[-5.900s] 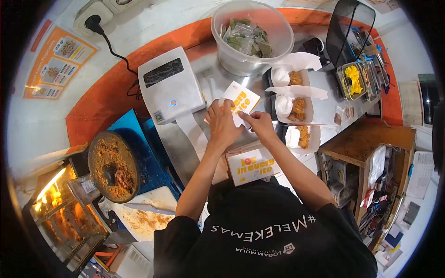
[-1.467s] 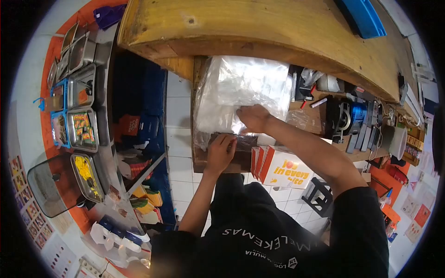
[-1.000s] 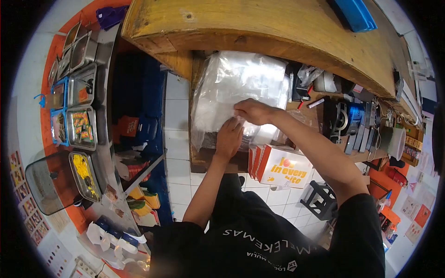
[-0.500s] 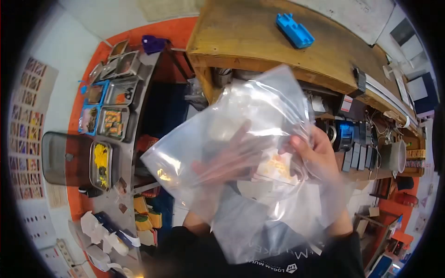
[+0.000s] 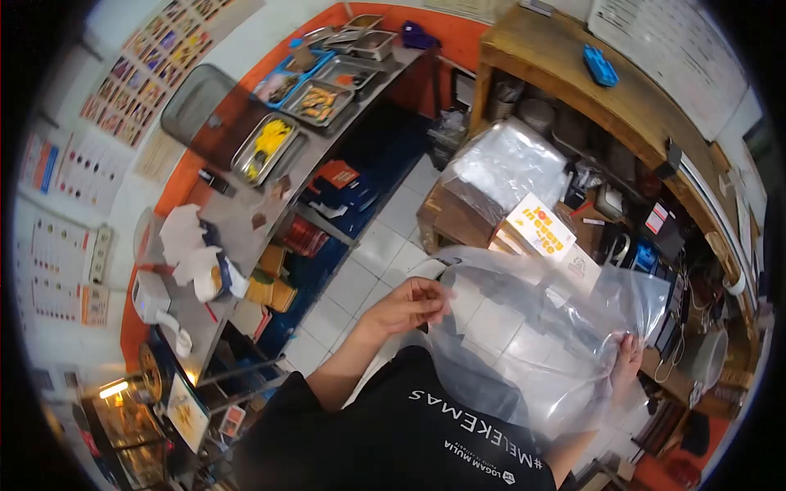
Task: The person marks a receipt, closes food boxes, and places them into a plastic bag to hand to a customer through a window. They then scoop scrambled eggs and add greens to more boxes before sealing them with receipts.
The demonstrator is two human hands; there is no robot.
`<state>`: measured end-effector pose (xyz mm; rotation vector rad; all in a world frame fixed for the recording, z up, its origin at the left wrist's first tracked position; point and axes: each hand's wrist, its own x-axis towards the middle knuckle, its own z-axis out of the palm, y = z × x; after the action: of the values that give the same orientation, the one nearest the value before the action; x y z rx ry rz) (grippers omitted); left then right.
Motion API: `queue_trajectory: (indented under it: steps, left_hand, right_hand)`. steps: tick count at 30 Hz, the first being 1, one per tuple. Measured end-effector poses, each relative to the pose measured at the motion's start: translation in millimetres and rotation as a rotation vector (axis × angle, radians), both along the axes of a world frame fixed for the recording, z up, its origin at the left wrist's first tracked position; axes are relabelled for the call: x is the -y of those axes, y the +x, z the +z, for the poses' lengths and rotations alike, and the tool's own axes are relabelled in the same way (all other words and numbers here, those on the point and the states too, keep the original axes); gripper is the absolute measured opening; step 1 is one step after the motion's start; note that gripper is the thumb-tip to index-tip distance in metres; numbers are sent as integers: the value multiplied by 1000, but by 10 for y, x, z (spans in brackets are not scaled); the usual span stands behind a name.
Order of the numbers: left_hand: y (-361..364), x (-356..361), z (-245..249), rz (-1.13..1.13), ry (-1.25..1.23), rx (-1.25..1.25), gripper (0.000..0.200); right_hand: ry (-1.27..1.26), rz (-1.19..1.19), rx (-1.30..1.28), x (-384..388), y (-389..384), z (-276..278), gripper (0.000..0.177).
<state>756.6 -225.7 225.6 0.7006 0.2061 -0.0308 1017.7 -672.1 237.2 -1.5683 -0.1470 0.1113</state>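
A large clear plastic bag point(image 5: 524, 344) is stretched between my two hands in front of my chest. My left hand point(image 5: 412, 303) is closed, its thumb and fingers pinching the bag's left edge. At the bag's other side, my right hand point(image 5: 628, 353) grips it near the right edge, partly seen through the film. Floor tiles show through the sheeting. Just beyond the bag lie flat printed cards or boxes point(image 5: 540, 229) with orange and yellow lettering. Behind them a stack of clear plastic point(image 5: 509, 164) rests on a low wooden table.
At left runs a metal counter point(image 5: 315, 151) with steel trays, one holding yellow pieces point(image 5: 270, 139), and crumpled white paper point(image 5: 188, 254). A wooden bench point(image 5: 540, 53) curves along the back, with a blue plastic object point(image 5: 600, 65) on top. Electronics and cables stand at right.
The view has turned left and tilted. The bag, earlier held up close with both hands against it, is now lower and spread rightward, and my left hand has come out to its left edge.
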Motion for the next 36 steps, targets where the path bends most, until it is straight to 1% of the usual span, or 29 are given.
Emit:
queue_trajectory:
  steps: [2,3,4,7,8,11,12,14,15,17,18,20,21,23,24,26,27,28,29,30,31,32,35,36]
  left_hand:
    - [-89,33,200,37,21,-98,24]
    - [-148,63,274,58,30,-150,20]
    - [-197,106,295,76,73,-162,21]
    - [-309,195,313,14,65,-8,26]
    - [-346,219,217,-43,64,63,30]
    - [-453,375,490,-73,80,-31,31]
    - [-513,359,507,-107,64,-53,31]
    - [-621,298,647,-65,125,-121,29]
    - [-681,261,699,-50,155,-157,28]
    - [-828,168,669,-45,167,-53,28]
    - [-895,131,654,-45,173,-1,29]
    - [-990,120,718,-22,199,12,27]
    - [-1018,96,781,-12,216,22,26]
    - [-1021,81,978,9,339,22,26]
    - [-1012,72,1061,21,400,22,25]
    - [-957,10,1124,-35,540,63,26]
    - [-924,-23,1164,-64,608,86,26]
    - [-912,-23,1215,-89,574,104,23]
    - [-900,-25,1266,-114,540,121,21]
    - [-895,-24,1267,-100,515,185,19]
    - [-901,-47,1260,-85,493,248,18]
    - [-943,-97,1134,24,620,307,18]
    - [-1319,-485,1306,86,655,42,22]
    - [-1433,-602,1293,177,688,-28,19]
  right_hand:
    - [78,57,-70,30,-97,41,19]
    - [116,87,-110,33,-138,50,18]
    - [92,19,-80,24,-103,-67,20]
    - [165,145,-126,7,-184,22,23]
    - [194,180,-165,3,-178,-6,27]
    - [265,93,-190,-176,-282,-36,37]
    - [307,123,-174,-190,-257,-114,40]
    - [389,179,-146,-172,-166,-352,46]
    - [403,248,-169,-140,-124,-441,49]
    - [428,376,-212,-100,-92,-554,54]
    - [347,405,-232,-192,-161,-505,54]
    - [181,461,-267,-450,-310,-235,52]
    - [-64,603,-267,-485,-284,-170,52]
    - [-565,872,-250,-553,-174,13,53]
    - [-779,917,-212,-811,-337,416,59]
    - [-798,696,290,-1249,-483,573,74]
    - [-611,766,267,-1659,-655,790,83]
    - [-425,828,244,-2102,-840,1009,93]
    - [-216,1006,172,-2434,-957,941,107]
    - [-124,1144,124,-2740,-1054,767,113]
    - [-3,1207,117,-3109,-1259,768,106]
    - [120,1270,108,-3398,-1418,798,99]
    - [-123,1445,-118,-3691,-1454,818,83]
    - [-114,1315,-58,-3673,-1544,895,62]
